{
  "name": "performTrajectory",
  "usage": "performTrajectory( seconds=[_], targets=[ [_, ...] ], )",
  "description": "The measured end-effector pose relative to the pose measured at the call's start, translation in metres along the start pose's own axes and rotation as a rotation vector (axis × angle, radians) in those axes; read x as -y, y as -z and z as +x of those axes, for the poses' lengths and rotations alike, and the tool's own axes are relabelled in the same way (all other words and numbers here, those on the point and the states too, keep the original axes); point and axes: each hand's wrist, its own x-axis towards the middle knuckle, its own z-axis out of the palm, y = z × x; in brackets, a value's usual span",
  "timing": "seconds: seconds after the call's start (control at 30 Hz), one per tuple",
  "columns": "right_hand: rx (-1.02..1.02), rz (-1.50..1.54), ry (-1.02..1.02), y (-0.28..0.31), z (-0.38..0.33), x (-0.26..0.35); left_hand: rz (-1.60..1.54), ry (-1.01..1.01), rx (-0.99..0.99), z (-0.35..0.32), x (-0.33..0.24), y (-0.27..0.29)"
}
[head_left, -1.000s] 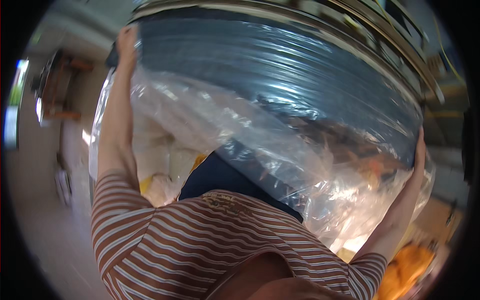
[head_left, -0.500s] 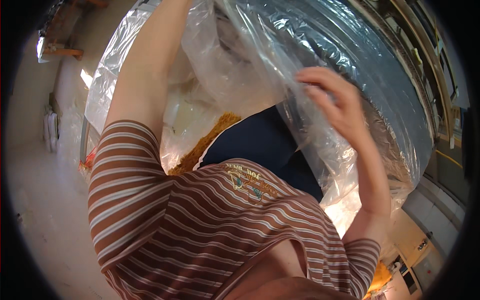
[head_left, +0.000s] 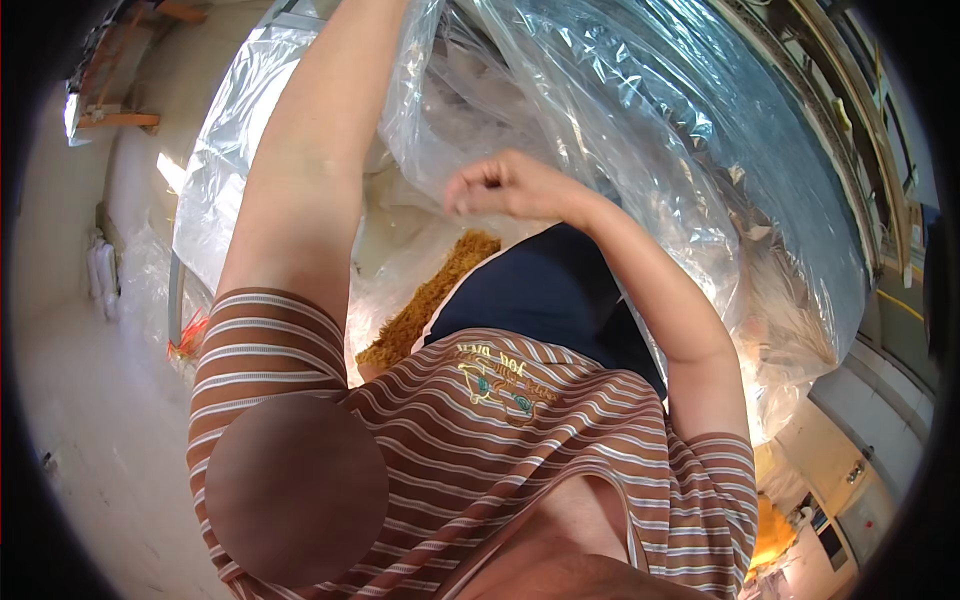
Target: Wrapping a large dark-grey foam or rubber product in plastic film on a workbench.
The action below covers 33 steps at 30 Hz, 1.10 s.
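Observation:
A large clear plastic sheet [head_left: 640,110] hangs in folds in front of me, from the top of the view down the right side. My left arm reaches up across the sheet, and its hand is beyond the upper edge, out of sight. In front of my waist, my right hand [head_left: 505,187] is raised with its fingers curled in, close to the sheet's loose folds. Its fingertips are slightly blurred, and whether they pinch any plastic is unclear.
A fluffy mustard-brown piece [head_left: 435,295] lies beside my dark trousers [head_left: 530,285]. Long wooden rails [head_left: 850,110] run along the upper right. Pale cabinets [head_left: 820,460] stand at the lower right. Red strands [head_left: 188,335] and a white bundle [head_left: 103,270] are at the left.
My right hand has swung left from the sheet's right side to in front of my waist, its fingers now curled. The sheet's folds have shifted. My left arm still reaches up.

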Motion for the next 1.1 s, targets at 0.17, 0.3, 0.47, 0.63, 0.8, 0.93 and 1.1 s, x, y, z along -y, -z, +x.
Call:
performTrajectory(
  seconds=[0.17,0.3,0.47,0.63,0.8,0.93,1.1],
  targets=[
    [-0.227,-0.101,-0.015,-0.005,-0.043,-0.003,-0.136,0.04,0.019,0.001,-0.009,-0.001],
    [-0.374,-0.087,0.077,-0.016,0.003,0.001,0.26,-0.019,-0.154,0.007,-0.014,0.008],
    [-0.808,0.447,-0.334,0.008,0.084,0.005,0.315,0.021,-0.25,-0.014,-0.024,-0.019],
    [-0.656,0.395,0.032,0.021,0.063,0.005,0.301,-0.062,-0.197,0.002,0.006,0.006],
    [-0.554,0.354,0.24,0.015,0.019,0.031,0.296,-0.068,-0.078,0.008,0.006,0.012],
    [-0.872,0.017,0.054,0.013,0.068,0.02,0.198,-0.006,-0.192,0.006,-0.015,0.006],
    [-1.03,-0.144,-0.03,0.038,0.081,0.019,0.124,0.061,-0.278,-0.02,-0.048,-0.017]
  ],
)
